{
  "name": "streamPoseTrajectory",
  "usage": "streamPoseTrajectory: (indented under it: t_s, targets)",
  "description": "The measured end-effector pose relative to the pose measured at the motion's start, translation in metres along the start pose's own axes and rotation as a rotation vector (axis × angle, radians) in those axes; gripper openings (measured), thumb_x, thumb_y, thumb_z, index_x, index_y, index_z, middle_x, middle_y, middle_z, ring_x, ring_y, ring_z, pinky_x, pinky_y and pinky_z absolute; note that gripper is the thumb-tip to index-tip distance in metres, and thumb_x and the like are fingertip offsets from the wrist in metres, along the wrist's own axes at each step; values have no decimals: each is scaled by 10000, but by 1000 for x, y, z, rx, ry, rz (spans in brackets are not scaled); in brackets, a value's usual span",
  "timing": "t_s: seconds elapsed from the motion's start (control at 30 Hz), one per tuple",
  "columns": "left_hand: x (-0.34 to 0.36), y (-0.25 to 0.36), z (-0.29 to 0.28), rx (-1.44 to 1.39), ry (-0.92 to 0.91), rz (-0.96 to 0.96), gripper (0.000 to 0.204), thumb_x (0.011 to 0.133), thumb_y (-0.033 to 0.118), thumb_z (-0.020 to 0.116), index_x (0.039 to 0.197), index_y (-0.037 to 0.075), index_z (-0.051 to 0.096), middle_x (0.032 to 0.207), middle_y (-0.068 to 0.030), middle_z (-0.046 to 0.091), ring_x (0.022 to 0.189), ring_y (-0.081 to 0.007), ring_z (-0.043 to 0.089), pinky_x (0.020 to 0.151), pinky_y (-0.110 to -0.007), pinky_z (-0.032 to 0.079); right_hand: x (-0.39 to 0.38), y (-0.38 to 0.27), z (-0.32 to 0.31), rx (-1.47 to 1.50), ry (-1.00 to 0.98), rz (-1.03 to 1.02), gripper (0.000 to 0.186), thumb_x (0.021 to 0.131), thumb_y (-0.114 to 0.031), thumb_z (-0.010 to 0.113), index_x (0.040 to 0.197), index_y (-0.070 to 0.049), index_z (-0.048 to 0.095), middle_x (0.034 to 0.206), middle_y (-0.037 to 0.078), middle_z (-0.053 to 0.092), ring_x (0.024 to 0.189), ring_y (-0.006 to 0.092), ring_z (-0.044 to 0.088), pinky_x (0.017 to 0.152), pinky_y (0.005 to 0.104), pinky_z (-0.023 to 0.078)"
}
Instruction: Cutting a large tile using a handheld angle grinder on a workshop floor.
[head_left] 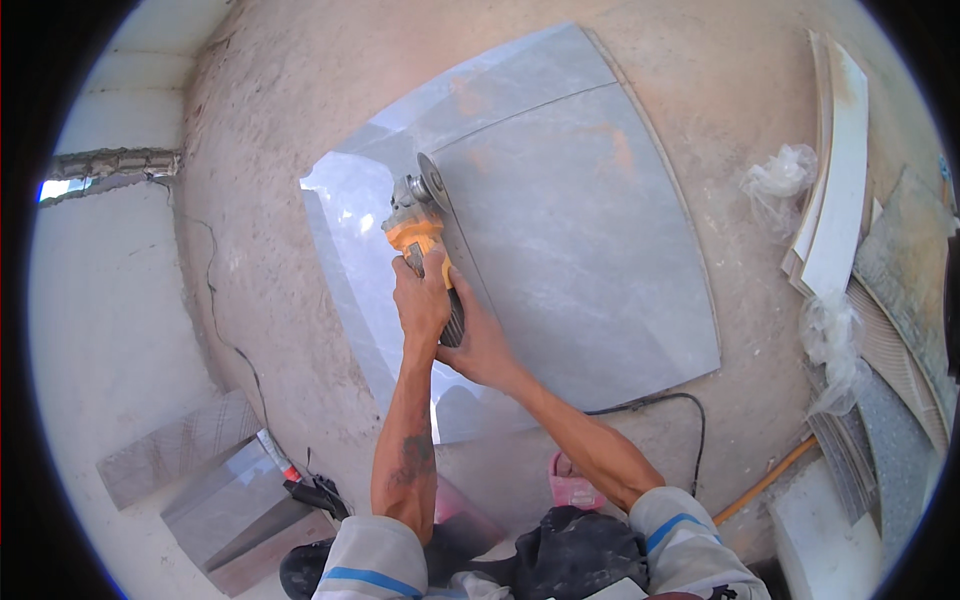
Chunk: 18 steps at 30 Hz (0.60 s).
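Note:
Both of my hands are closed round an orange and black angle grinder point(413, 232). My left hand point(422, 300) grips its body just behind the orange housing. Lower down, my right hand point(482, 345) wraps the dark rear handle. The grinder's round cutting disc point(434, 182) stands on edge over a large glossy grey tile point(590, 240) lying on the floor. One line runs down the tile from beside the disc, and another crosses its far part. Whether the disc touches the tile, I cannot tell.
A black cable point(690, 400) curves past the tile's near right corner. Tile offcuts point(190, 450) lie at the left by the wall. On the right are white strips point(838, 180), crumpled clear plastic point(780, 180) and stacked tile pieces point(905, 270). A pink slipper point(572, 485) shows near me.

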<state>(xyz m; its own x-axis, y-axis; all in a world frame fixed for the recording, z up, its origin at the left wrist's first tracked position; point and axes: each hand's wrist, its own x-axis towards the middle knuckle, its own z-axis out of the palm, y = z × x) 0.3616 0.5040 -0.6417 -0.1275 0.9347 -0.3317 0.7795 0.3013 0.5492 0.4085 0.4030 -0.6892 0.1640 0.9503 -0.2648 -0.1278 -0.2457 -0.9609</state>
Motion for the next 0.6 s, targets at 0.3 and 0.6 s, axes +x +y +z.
streamPoseTrajectory:
  t_s: [0.3, 0.6]
  targets:
    - [-4, -2, -3, 2, 8, -9, 650, 903, 511, 553, 1196, -68, 500, 1088, -318, 647, 1044, -465, 630, 927, -482, 466, -3, -5, 2, 50, -1, 39, 1098, 717, -256, 841, 1575, -109, 173, 1348, 269, 536, 1222, 455, 542, 1006, 504, 452]
    - [2, 7, -1, -28, 14, 0, 651, 905, 508, 557, 1176, -82, 513, 1091, -316, 640, 1039, -456, 620, 925, -463, 460, 4, -4, -1, -6, -1, 22, 1131, 724, -266, 840, 1589, -156, 120, 1319, 286, 547, 1200, 470, 552, 1000, 523, 453]
